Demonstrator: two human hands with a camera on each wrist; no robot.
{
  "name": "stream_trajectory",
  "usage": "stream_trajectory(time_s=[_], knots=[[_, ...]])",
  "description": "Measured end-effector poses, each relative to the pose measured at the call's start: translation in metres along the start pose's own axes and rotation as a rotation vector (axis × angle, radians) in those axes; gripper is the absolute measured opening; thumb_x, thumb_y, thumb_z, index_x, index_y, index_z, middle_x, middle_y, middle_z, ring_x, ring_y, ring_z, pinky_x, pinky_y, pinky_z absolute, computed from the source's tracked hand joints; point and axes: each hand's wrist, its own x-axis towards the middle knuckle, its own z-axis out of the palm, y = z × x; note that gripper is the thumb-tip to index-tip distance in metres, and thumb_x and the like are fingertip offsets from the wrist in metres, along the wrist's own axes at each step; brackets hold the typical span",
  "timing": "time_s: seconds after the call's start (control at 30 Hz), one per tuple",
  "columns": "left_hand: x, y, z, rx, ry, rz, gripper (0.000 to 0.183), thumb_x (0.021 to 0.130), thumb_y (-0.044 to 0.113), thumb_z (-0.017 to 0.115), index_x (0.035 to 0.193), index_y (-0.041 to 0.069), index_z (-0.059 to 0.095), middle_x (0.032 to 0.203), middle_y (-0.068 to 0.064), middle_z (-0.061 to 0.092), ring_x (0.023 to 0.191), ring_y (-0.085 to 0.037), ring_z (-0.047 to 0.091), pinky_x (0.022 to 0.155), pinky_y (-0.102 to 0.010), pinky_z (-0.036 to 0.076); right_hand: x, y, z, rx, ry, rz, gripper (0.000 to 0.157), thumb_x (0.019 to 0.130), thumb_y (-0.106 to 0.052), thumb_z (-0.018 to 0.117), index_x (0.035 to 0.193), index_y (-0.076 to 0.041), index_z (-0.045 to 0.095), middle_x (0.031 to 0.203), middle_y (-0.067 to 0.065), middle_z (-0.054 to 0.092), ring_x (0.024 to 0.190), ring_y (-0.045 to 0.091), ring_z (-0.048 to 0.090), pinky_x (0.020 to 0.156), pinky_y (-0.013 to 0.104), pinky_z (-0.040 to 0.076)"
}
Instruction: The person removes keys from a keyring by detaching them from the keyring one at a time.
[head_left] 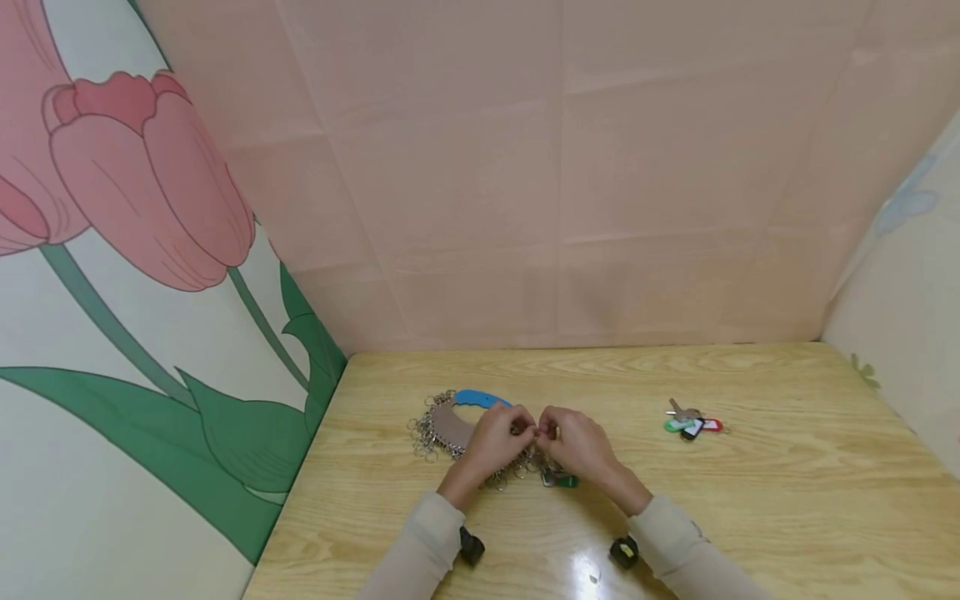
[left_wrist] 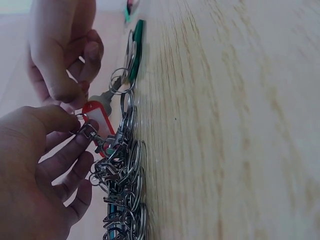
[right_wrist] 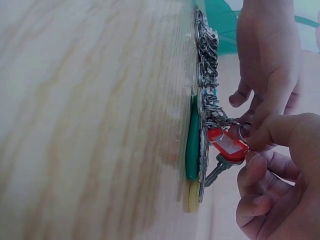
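Observation:
My left hand [head_left: 496,436] and right hand [head_left: 577,442] meet fingertip to fingertip over a curved blue and brown panel [head_left: 475,397] fringed with metal rings and clasps. Thumb and finger of the left hand pinch a small metal ring [right_wrist: 243,132] joined to one clasp. A red key tag [right_wrist: 229,145] with a white label hangs at the fingertips, a key [right_wrist: 218,169] beside it. The right hand pinches at the tag's end, its fingertips covering what joins there. Below, a green tag [right_wrist: 192,142] lies on the table at the panel's edge.
Several keys with green, black and red tags [head_left: 692,427] lie on the wooden table [head_left: 795,500] to the right. Black wrist devices [head_left: 471,547] sit under both sleeves. A pink wall covering [head_left: 465,183] stands behind the table.

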Motion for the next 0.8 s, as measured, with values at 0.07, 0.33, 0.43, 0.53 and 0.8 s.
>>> stream_trajectory(time_s=[0.07,0.33,0.43,0.53,0.8], knots=[[0.0001,0.0001,-0.0002,0.002,0.002,0.001,0.008,0.104,0.021,0.071,0.102,0.019,0.078,0.093,0.007,0.077,0.091,-0.011,0.058,0.077,-0.021,0.046,-0.0002,-0.0003,-0.0006,0.009,-0.001,-0.01,0.015,0.091,-0.013,0.078,0.084,-0.02,0.067,0.074,-0.009,0.062,0.056,0.006,0.05,0.05,0.025,0.039],[-0.0009,0.0016,-0.0024,-0.001,0.015,0.005,0.009,0.104,0.021,0.07,0.101,0.018,0.079,0.093,0.006,0.078,0.091,-0.012,0.057,0.077,-0.022,0.048,-0.0017,-0.0016,-0.0024,0.011,0.001,-0.03,0.017,0.09,-0.014,0.079,0.083,-0.022,0.067,0.074,-0.011,0.062,0.056,0.005,0.049,0.05,0.023,0.038],[-0.0011,0.0008,-0.0018,-0.003,0.017,0.002,0.01,0.104,0.022,0.07,0.102,0.019,0.079,0.094,0.006,0.078,0.092,-0.012,0.057,0.078,-0.022,0.048,-0.0023,-0.0019,-0.0029,0.01,0.005,-0.035,0.016,0.089,-0.013,0.079,0.083,-0.022,0.067,0.074,-0.01,0.062,0.054,0.005,0.048,0.049,0.023,0.037],[-0.0009,-0.0004,-0.0012,-0.01,0.015,-0.003,0.01,0.105,0.022,0.07,0.102,0.019,0.079,0.095,0.005,0.078,0.092,-0.012,0.057,0.078,-0.022,0.048,-0.0026,-0.0017,-0.0027,0.013,0.007,-0.037,0.016,0.089,-0.012,0.078,0.083,-0.022,0.067,0.074,-0.01,0.062,0.053,0.004,0.049,0.048,0.024,0.037],[-0.0006,0.0,-0.0022,-0.024,0.017,-0.01,0.01,0.105,0.023,0.07,0.102,0.018,0.079,0.096,0.005,0.078,0.092,-0.01,0.056,0.079,-0.022,0.049,-0.0021,-0.0007,-0.0006,0.019,0.0,-0.006,0.014,0.09,-0.016,0.078,0.085,-0.021,0.066,0.074,-0.011,0.062,0.054,0.004,0.05,0.048,0.024,0.038]])
